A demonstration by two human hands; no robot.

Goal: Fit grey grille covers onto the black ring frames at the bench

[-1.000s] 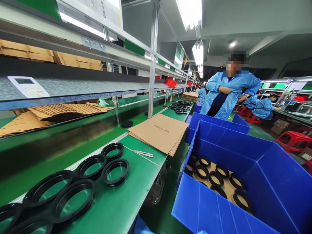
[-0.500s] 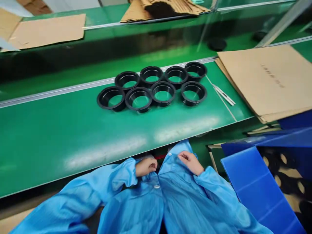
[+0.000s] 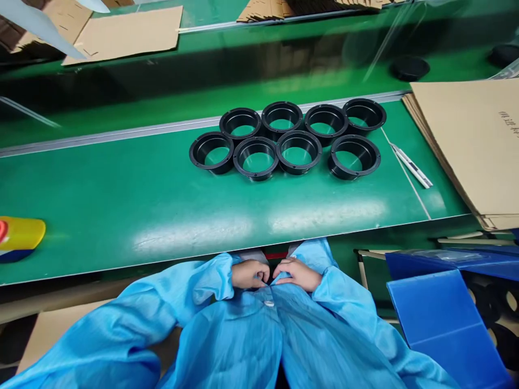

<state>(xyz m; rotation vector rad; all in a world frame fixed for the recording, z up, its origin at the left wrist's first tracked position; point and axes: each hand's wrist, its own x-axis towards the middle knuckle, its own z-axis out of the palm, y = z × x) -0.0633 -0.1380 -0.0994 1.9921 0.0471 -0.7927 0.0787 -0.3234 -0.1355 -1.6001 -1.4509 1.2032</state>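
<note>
Both hands meet low in the view, at the front of the light blue work coat (image 3: 239,335) that I wear. My left hand (image 3: 249,274) has its fingers curled closed at the coat's front edge. Opposite it, my right hand (image 3: 299,273) pinches the other edge of the coat. A white button (image 3: 268,303) shows just below the hands. Beyond them, on the green bench (image 3: 121,200), several black flanged rings (image 3: 298,153) stand in two rows, none touched by a hand. The fingertips are partly hidden in the cloth.
A white pen-shaped tool (image 3: 411,166) lies right of the rings, near stacked cardboard sheets (image 3: 466,140). A blue plastic box (image 3: 446,308) with black parts stands lower right. At the left edge sits a yellow object (image 3: 24,233). A black round part (image 3: 410,68) lies behind the bench strip.
My right hand has come left to the coat's front, closer to my left hand. The view has turned left, so the rings appear farther right and the yellow object has entered.
</note>
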